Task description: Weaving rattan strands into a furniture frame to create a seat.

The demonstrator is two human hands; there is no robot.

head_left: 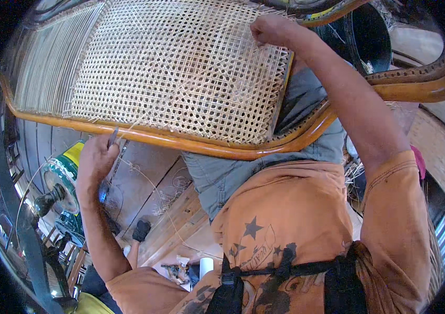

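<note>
A woven cane panel point(180, 68) with open holes stretches across a curved, varnished wooden frame point(180, 142) over my lap. My left hand point(96, 159) is at the near rail, its fingers closed around a small grey tool point(113, 137) that looks like a blade or spike. Loose pale cane strands point(133, 125) stick out of the weave beside it. Over the far right corner of the panel, my right hand point(272, 30) is closed, the fingertips bent toward the weave. Whatever it pinches, if anything, is hidden.
At the panel's left lies a section of parallel cane strands point(52, 63) without cross weave. A green and white drum-like object point(63, 178) stands below left. A black bucket point(371, 36) is at the upper right. Cane scraps point(172, 193) litter the plank floor. Someone's foot point(141, 230) shows lower left.
</note>
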